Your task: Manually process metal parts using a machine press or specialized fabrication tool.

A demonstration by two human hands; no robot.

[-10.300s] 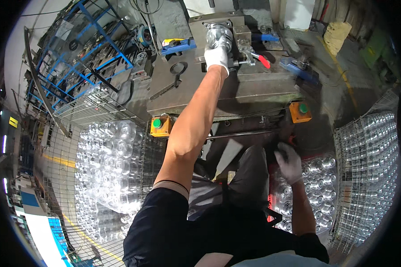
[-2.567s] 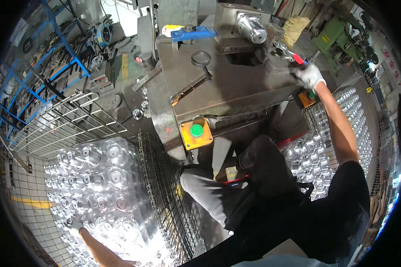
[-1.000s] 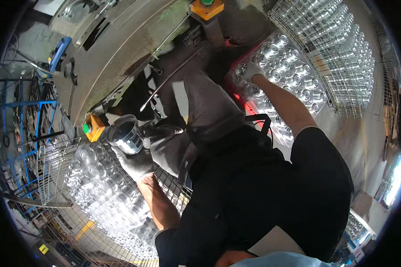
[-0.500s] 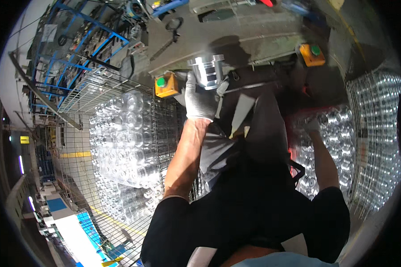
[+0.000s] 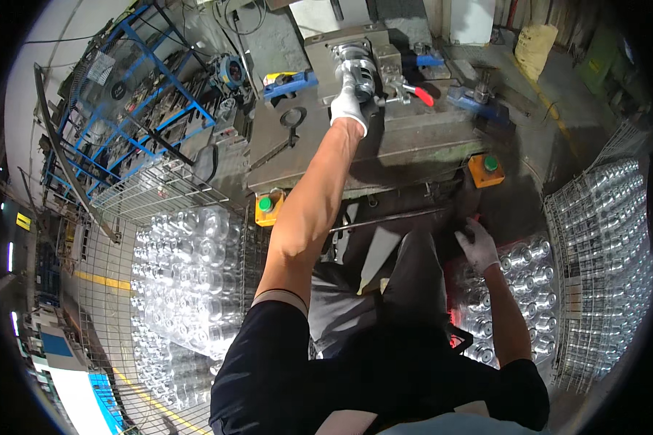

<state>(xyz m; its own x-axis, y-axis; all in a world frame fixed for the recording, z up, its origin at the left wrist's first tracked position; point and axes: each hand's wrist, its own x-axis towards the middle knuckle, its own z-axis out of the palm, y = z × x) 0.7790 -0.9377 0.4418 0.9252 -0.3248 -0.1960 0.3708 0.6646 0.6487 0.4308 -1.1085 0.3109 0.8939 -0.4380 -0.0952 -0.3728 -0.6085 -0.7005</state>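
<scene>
My left hand, in a pale work glove, reaches far forward and is closed round a shiny, flanged metal cylinder. The cylinder is at the metal fixture on the bench; whether it is fully seated there I cannot tell. Beside it on the right is a toggle clamp with a red handle. My right hand, also gloved, hovers near the red-edged bin by my right leg, with fingers apart and nothing visible in them. Several shiny metal parts fill that bin.
Two yellow boxes with green buttons, one left and one right, sit at the bench's front edge. Wire cages of shiny parts flank me, left and right. A black ring-shaped tool lies on the bench. Blue racks stand far left.
My left hand has carried the metal cylinder forward from above my lap to the fixture. My right hand has come up off the parts in the bin, its fingers now spread. The view has tilted forward.
</scene>
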